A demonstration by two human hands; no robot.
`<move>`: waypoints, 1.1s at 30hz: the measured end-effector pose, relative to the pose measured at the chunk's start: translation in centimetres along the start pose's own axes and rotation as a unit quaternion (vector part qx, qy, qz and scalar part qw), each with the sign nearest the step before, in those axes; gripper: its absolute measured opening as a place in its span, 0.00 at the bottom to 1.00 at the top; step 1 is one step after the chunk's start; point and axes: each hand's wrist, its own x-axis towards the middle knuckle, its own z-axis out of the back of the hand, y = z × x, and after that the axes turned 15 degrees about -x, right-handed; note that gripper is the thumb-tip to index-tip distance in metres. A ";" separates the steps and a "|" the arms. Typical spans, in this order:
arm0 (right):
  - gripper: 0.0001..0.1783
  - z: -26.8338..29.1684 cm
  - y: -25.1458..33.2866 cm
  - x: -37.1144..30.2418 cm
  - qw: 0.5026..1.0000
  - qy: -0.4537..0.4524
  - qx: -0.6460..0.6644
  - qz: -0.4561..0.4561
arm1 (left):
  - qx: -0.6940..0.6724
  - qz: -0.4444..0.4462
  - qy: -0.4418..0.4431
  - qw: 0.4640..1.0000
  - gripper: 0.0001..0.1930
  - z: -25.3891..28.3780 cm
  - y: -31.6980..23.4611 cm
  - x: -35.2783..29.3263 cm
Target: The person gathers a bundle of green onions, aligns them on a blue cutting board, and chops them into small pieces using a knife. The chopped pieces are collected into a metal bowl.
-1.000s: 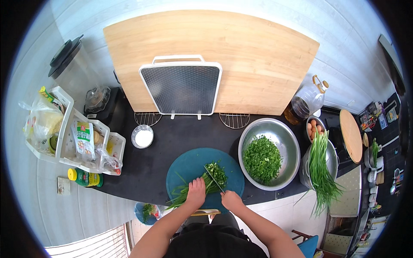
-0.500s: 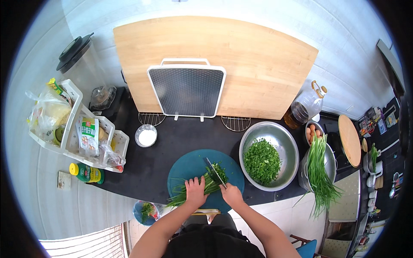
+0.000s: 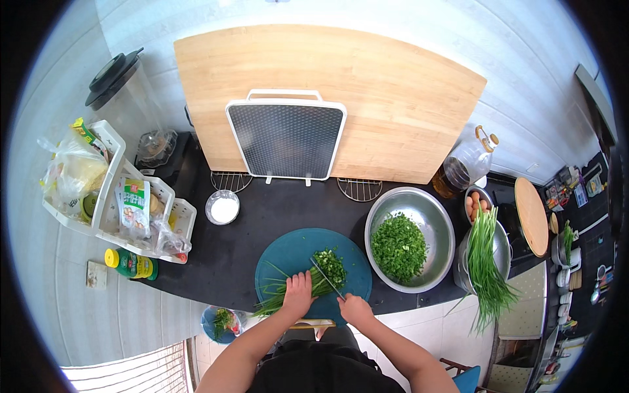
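On a round dark teal cutting board (image 3: 308, 239) lies a bunch of green chives (image 3: 275, 303). My left hand (image 3: 298, 296) presses down on the bunch, its fingers bent over the stalks. Wrapped round the handle of a kitchen knife, my right hand (image 3: 356, 309) is closed. The knife's blade (image 3: 326, 275) slants up and left, just right of my left fingertips. Beside the blade, on its right, is a heap of chopped chives (image 3: 333, 263). A large steel bowl (image 3: 440, 249) right of the board holds more chopped green (image 3: 398, 249).
Whole chives (image 3: 485, 262) hang over a pot (image 3: 462, 259) at the right, near a bowl of eggs (image 3: 473, 204) and an oil jug (image 3: 458, 171). A small bowl of white powder (image 3: 224, 208) stands behind the board. Left are white storage bins (image 3: 110, 219) and a yellow-capped bottle (image 3: 134, 264).
The knife blade has tilted more edge-on and shifted slightly left and down. More of the chopped heap shows beside it. My left hand stays on the bunch.
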 end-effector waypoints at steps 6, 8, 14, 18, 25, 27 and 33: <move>0.20 0.5 1.1 2.3 0.997 0.072 -0.005 0.014 | 0.046 -0.037 0.011 0.998 0.41 -0.1 0.3 0.2; 0.19 1.1 2.3 3.2 0.995 0.097 -0.003 0.007 | 0.060 -0.041 0.024 0.997 0.38 0.1 0.3 0.2; 0.17 0.7 4.5 6.2 0.997 0.077 -0.009 0.031 | 0.078 -0.066 -0.020 0.995 0.39 -0.9 0.7 0.1; 0.16 -1.9 4.8 7.0 0.999 -0.001 -0.016 0.031 | 0.073 -0.045 0.011 0.996 0.37 -0.6 0.1 -0.1; 0.18 -1.4 4.8 6.4 0.998 -0.066 0.012 0.020 | 0.109 -0.035 0.005 0.993 0.36 -0.7 -0.1 0.1; 0.18 -0.8 4.6 6.3 0.998 -0.057 0.005 0.024 | 0.104 -0.037 -0.001 0.994 0.35 -0.4 -0.1 0.2; 0.17 -0.6 3.1 5.8 0.998 0.023 -0.045 0.044 | 0.086 -0.048 -0.022 0.995 0.34 -1.1 0.4 0.1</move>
